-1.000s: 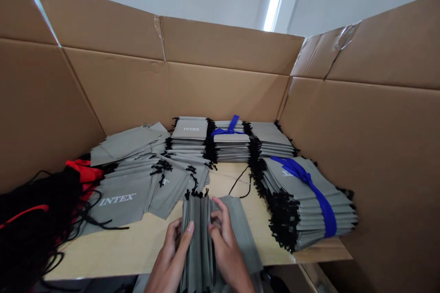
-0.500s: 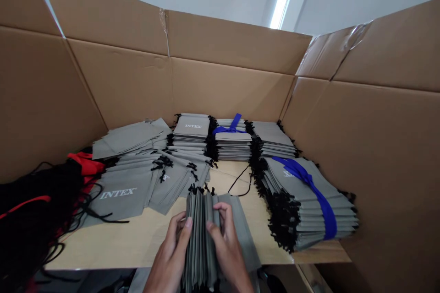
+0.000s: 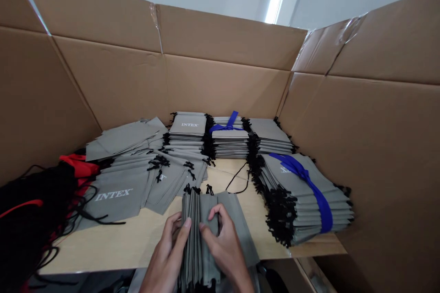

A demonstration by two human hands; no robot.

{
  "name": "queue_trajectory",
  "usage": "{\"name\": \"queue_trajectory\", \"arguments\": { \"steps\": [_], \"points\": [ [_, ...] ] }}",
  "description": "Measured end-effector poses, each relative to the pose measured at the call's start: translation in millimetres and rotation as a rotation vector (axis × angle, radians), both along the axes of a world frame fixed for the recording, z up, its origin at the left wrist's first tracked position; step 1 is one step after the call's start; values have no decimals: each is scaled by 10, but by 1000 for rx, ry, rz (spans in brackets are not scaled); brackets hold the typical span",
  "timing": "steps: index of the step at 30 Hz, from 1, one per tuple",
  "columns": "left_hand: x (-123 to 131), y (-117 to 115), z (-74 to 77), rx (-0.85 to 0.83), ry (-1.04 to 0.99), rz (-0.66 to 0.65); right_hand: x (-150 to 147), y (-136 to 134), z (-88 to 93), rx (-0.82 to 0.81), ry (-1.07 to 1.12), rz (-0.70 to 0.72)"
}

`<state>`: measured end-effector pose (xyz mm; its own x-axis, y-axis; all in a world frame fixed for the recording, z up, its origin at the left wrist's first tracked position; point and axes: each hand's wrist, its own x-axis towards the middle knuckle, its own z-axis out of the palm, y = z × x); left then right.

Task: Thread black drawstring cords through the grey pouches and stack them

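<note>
At the table's front edge, a stack of grey drawstring bags (image 3: 191, 242) stands on its side, black cord ends at the top. My left hand (image 3: 165, 247) closes round the stack's left side, thumb along the near face. My right hand (image 3: 225, 242) has its thumb and curled fingers on a bag (image 3: 208, 213) at the stack's right, folded partly away from the others. Another grey bag (image 3: 242, 224) lies flat behind my right hand, on the table. What my left fingertips touch is hidden.
Bundled bags with a blue band (image 3: 309, 192) lie at right. More stacks (image 3: 189, 126) line the back, beside a blue-tied pile (image 3: 229, 139). Loose INTEX bags (image 3: 120, 197) spread at left, near a black and red heap (image 3: 37, 219) with trailing cords. Cardboard walls (image 3: 223, 82) enclose the table.
My right thumb has shifted left across the stack, and a bag at its right side has opened out to the right. The left hand keeps its grip. The view has shifted slightly.
</note>
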<state>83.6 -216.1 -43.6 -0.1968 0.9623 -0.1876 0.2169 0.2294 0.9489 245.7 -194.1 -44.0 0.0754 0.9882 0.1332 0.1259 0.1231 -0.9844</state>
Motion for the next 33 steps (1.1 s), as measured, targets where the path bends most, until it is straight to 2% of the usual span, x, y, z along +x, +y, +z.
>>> {"name": "queue_trajectory", "arguments": {
  "steps": [4, 11, 17, 20, 27, 33],
  "points": [
    [-8, 1, -18, 13, -1, 20, -20, -21, 22, -2, -55, -1],
    [-55, -8, -28, 0, -29, 59, -69, -68, -35, 102, -70, -62],
    [-38, 36, -224, 105, -126, 36, -78, -65, -75, -28, -81, -42],
    [-39, 47, -288, 134, -128, 41, -71, -46, -49, -27, -80, -70],
    [-35, 30, -211, 128, -252, 52, 41, 7, 21, -10, 94, -94],
    [-5, 6, -265, 141, -274, 77, 18, -10, 12, -33, 36, -101]
  ]
}}
